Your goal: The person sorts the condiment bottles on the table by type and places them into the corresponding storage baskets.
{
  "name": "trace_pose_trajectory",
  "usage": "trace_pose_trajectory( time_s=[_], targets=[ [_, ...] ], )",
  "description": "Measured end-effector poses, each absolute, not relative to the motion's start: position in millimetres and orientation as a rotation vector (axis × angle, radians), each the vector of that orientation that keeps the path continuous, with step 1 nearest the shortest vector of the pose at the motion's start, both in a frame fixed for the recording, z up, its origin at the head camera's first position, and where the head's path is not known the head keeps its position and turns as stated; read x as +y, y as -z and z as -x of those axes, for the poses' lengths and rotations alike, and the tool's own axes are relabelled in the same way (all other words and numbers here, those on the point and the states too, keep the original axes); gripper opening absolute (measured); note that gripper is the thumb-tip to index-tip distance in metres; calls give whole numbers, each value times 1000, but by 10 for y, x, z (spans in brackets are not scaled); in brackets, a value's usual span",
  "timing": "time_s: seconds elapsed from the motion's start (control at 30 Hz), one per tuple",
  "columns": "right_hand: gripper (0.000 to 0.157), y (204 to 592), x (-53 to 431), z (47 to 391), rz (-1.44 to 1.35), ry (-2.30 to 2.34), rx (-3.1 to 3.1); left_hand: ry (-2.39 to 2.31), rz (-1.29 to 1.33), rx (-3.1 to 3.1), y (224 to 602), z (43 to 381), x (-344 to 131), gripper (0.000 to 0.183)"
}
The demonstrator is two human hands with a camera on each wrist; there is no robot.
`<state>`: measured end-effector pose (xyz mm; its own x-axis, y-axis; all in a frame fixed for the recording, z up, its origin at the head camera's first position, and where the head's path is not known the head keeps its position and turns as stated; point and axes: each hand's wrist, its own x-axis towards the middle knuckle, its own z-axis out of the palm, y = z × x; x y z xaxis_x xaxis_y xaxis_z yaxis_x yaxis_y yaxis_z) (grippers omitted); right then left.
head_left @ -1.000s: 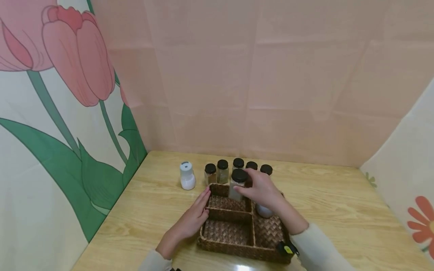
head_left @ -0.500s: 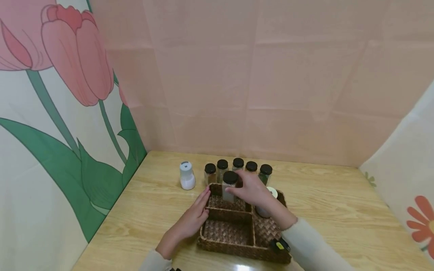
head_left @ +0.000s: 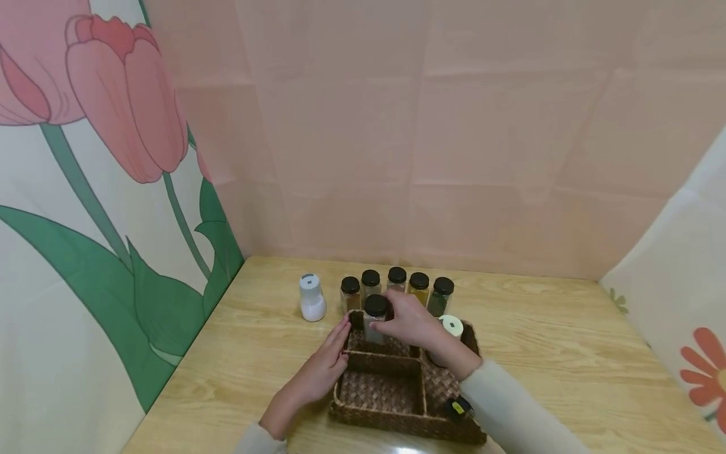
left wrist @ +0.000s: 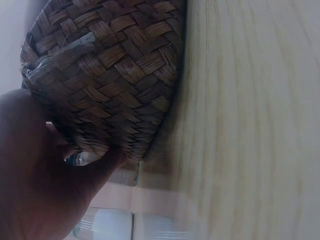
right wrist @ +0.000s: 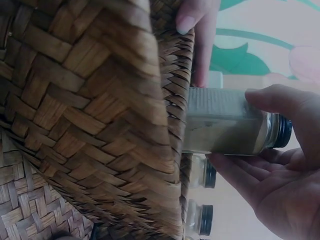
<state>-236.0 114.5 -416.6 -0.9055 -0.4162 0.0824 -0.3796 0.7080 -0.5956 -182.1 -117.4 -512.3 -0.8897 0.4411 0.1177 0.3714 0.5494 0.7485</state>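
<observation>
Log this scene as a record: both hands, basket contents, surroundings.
Left hand: holds left wall of brown woven rectangular basket
Right hand: grips clear glass jar with black lid, upright
Jar position: at far-left compartment; contact with its floor unclear
Right compartment: container with pale round cap, partly hidden; small black object with yellow patch
Behind basket: five black-lidded clear glass jars, standing
Left beyond basket: white waisted bottle, standing
</observation>
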Motion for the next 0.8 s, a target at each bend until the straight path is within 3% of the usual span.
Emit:
trace_pose_trajectory(
  time_s=[0.8],
  targets=[
    [51, 4250, 1006, 2415, 761, 823, 2847, -1277, -733, 2693, 5124, 1827, -1175, 63]
  ],
)
